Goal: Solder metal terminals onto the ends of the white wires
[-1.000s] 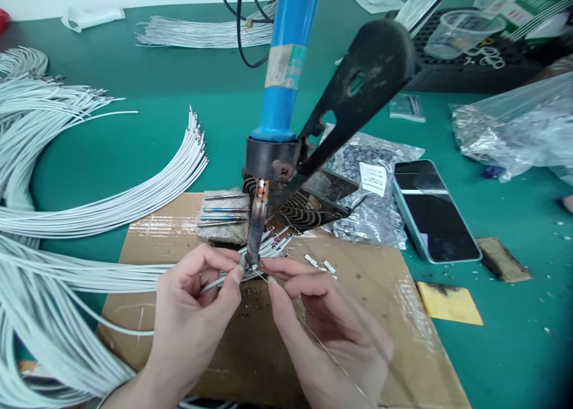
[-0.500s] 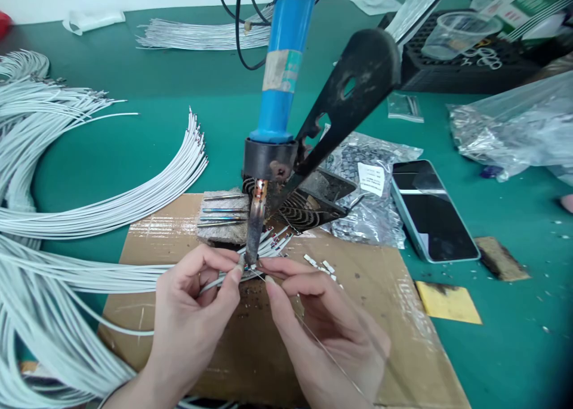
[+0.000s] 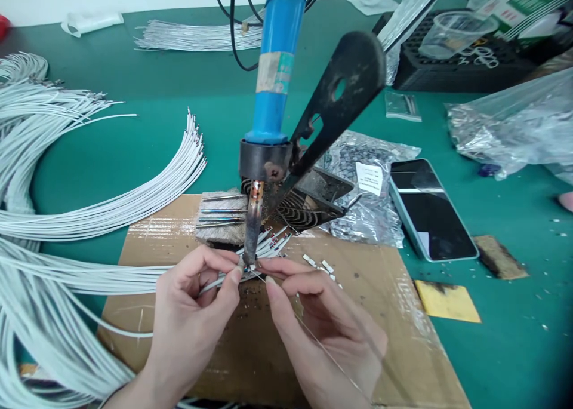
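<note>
A blue soldering iron (image 3: 274, 98) is held tip down by a black bracket (image 3: 340, 92). Its dark tip (image 3: 251, 242) reaches down between my two hands. My left hand (image 3: 192, 313) is closed in a pinch on a white cable (image 3: 210, 286), its end close to the tip. Thin solder wire (image 3: 320, 343) runs through the pinched thumb and finger of my right hand (image 3: 331, 325) up to the same spot. A tiny white piece (image 3: 253, 267) sits just under the tip; whether they touch I cannot tell.
Under my hands lies a cardboard sheet (image 3: 152, 236), with small white parts (image 3: 326, 267) on it. Bundles of white cables (image 3: 134, 203) fill the left. A phone (image 3: 434, 212), a silvery bag (image 3: 362, 200), a yellow sponge (image 3: 447, 301) and a black crate (image 3: 456, 77) are on the right.
The soldering iron and its bracket appear slightly further left in view. Both hands keep their pinches, almost unmoved.
</note>
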A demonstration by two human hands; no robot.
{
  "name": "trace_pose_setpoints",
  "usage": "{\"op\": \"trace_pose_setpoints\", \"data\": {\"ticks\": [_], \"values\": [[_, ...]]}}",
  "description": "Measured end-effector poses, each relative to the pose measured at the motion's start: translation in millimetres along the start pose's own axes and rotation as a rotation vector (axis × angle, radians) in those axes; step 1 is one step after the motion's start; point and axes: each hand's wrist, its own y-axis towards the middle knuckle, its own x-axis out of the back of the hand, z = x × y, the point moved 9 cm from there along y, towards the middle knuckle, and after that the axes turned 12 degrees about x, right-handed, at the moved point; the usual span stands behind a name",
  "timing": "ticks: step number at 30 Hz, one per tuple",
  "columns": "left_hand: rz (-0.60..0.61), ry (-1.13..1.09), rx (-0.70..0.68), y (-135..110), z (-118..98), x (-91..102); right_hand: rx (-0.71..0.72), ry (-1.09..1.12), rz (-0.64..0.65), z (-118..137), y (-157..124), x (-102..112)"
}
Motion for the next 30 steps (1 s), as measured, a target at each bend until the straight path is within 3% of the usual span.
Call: {"op": "trace_pose_setpoints", "data": {"ticks": [12, 30], "values": [[-0.027, -0.063, 0.019, -3.5, 10.1, 4.2, 0.048, -0.037, 0.020, 5.2, 2.2, 0.9], [0.012, 0.042, -0.012, -0.1, 1.7, 1.8, 0.039, -0.034, 0.029, 2.2, 2.8, -1.0]]}}
